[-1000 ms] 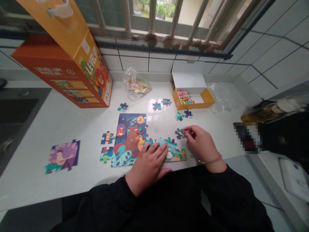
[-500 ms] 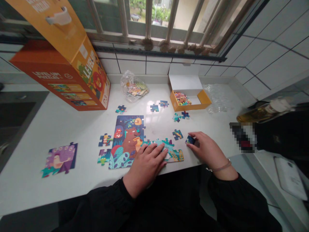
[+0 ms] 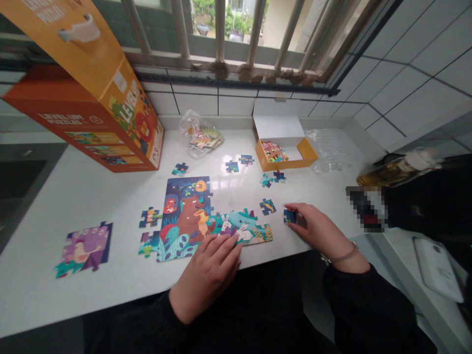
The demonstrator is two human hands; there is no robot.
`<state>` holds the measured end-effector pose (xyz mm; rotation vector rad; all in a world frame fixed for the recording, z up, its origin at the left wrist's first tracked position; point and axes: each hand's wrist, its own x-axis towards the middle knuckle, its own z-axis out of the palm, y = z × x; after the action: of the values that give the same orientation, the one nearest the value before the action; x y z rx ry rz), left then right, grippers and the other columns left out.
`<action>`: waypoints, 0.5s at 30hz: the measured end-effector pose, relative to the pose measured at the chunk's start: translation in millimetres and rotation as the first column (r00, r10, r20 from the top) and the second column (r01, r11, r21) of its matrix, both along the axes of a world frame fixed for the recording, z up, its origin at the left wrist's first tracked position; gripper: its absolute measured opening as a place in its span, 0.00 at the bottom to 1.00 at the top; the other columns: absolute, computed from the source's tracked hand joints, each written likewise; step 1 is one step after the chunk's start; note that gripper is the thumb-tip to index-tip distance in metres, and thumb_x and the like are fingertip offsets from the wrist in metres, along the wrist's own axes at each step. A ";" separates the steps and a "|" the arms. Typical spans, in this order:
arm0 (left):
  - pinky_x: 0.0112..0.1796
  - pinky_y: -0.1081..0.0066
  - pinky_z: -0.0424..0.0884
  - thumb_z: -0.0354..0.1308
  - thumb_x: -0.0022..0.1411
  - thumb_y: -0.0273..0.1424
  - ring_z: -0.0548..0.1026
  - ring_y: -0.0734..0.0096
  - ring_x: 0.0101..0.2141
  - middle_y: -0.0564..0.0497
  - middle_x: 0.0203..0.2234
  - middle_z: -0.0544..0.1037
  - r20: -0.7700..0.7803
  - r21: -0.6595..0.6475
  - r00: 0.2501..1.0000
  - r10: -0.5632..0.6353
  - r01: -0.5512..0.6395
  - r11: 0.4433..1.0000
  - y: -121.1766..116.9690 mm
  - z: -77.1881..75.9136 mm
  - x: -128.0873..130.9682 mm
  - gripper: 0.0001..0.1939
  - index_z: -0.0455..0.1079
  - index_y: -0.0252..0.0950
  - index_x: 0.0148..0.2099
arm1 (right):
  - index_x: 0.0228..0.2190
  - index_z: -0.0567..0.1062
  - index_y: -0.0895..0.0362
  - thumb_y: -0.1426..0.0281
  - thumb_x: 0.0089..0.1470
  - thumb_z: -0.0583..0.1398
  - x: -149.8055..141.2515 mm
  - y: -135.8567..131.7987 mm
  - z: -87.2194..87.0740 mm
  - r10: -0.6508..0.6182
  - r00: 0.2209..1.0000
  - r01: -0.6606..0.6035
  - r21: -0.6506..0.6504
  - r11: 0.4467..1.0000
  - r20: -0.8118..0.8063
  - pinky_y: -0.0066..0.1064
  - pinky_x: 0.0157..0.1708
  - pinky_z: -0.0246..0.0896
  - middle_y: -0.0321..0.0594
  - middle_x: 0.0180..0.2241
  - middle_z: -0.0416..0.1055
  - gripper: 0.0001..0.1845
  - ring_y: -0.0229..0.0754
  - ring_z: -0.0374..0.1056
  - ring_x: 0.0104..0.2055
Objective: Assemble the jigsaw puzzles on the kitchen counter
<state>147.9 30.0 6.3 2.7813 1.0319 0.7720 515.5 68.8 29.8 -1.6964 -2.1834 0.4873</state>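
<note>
A partly assembled bear puzzle lies on the white counter. My left hand rests flat at its lower edge, fingers stretched out over the bottom row. To the right, my right hand pinches a small dark blue puzzle piece against the counter. A loose teal piece lies just left of it. More loose pieces are scattered near a small open orange box that holds several pieces.
A big orange puzzle carton stands at the back left. A purple puzzle section lies at the left. A plastic bag of pieces sits by the wall. A bottle and a white device are at the right.
My left hand slid back toward me, uncovering the rabbits on the bottom row. My right hand let go of the teal piece and now holds a dark blue one further right.
</note>
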 end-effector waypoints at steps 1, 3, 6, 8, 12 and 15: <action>0.61 0.53 0.69 0.59 0.76 0.29 0.79 0.55 0.56 0.45 0.58 0.83 0.004 -0.011 1.000 -0.012 0.012 1.000 -6.4 0.8 -4.2 0.14 0.77 0.37 0.60 | 0.59 0.75 0.52 0.69 0.62 0.66 -0.1 0.0 0.2 0.005 1.000 -0.005 -0.001 1.000 -0.005 0.55 0.62 0.72 0.49 0.56 0.79 0.24 0.57 0.76 0.59; 0.61 0.55 0.69 0.60 0.76 0.31 0.79 0.56 0.56 0.46 0.57 0.84 0.005 -0.024 1.000 -0.023 0.023 0.999 -16.8 1.9 -10.9 0.13 0.78 0.38 0.59 | 0.58 0.75 0.52 0.70 0.63 0.66 -1.0 0.1 1.1 0.015 1.000 -0.015 -0.008 1.000 -0.015 0.54 0.62 0.71 0.48 0.56 0.79 0.23 0.57 0.75 0.59; 0.62 0.55 0.68 0.61 0.76 0.32 0.79 0.56 0.58 0.46 0.59 0.83 0.025 -0.002 1.000 -0.006 0.006 1.000 -23.4 1.8 -14.0 0.13 0.78 0.38 0.59 | 0.58 0.75 0.51 0.70 0.63 0.64 -6.1 1.4 3.7 0.055 0.998 -0.056 -0.026 0.998 -0.016 0.53 0.62 0.71 0.47 0.55 0.79 0.22 0.56 0.75 0.58; 0.62 0.55 0.69 0.61 0.77 0.34 0.79 0.55 0.59 0.44 0.60 0.82 0.018 0.013 1.000 0.023 -0.023 1.000 -23.0 1.4 -12.4 0.14 0.77 0.37 0.60 | 0.59 0.76 0.50 0.71 0.64 0.63 -11.8 3.9 5.0 0.091 0.996 -0.091 -0.028 0.995 -0.007 0.53 0.63 0.71 0.46 0.57 0.77 0.22 0.55 0.74 0.60; 0.61 0.54 0.70 0.59 0.78 0.37 0.79 0.53 0.58 0.43 0.61 0.82 -0.027 0.027 0.998 0.061 -0.061 0.998 -20.7 0.8 -8.4 0.15 0.78 0.36 0.60 | 0.60 0.76 0.49 0.72 0.63 0.63 -20.9 10.6 4.3 0.118 0.993 -0.118 -0.008 0.993 0.000 0.55 0.67 0.68 0.48 0.61 0.73 0.24 0.55 0.71 0.64; 0.61 0.53 0.70 0.59 0.78 0.37 0.79 0.53 0.58 0.44 0.60 0.83 -0.033 0.028 0.998 0.060 -0.059 0.998 -20.9 0.7 -8.2 0.15 0.78 0.36 0.59 | 0.63 0.74 0.50 0.72 0.60 0.65 -21.2 13.5 4.3 0.089 0.996 -0.089 0.011 0.996 0.004 0.57 0.68 0.67 0.48 0.62 0.74 0.30 0.57 0.71 0.65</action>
<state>139.7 9.2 7.0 2.8072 1.1229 0.7534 494.3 82.4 34.1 -1.6005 -2.2677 0.4937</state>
